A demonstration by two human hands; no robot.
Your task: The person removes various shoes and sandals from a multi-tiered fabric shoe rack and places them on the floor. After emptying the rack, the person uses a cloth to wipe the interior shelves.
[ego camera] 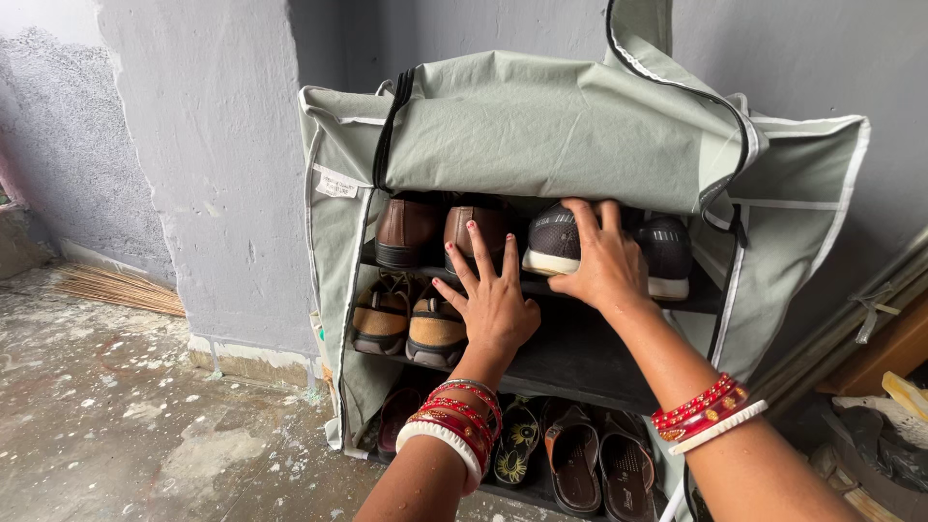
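Shoe rack, fabric-covered, as it stands, nearest item first.

1. Bottom shelf: brown and patterned sandals (575, 454) in a row, partly hidden behind the two forearms with their red and white bangles (454, 425).
2. Left hand (495, 302): fingers released and spread, held in front of the middle shelf (580, 358), gripping nothing; whether the palm touches the shelf edge cannot be told.
3. Middle shelf: one tan pair of sandals (411, 324) at its left end; the right part holds no shoes.
4. Right hand (604, 261): fingers curled over the dark mesh sneaker (559, 242) with white sole, which sits on the top shelf. Its mate (667, 251) stands just beside it, to the right.
5. Top shelf, left: brown leather shoes (440, 232), paired and squared up.
6. Grey-green cover flap (541, 126), thrown up over the rack's top.

Judgement: most pairs look settled; the sneaker pair is the one in hand.
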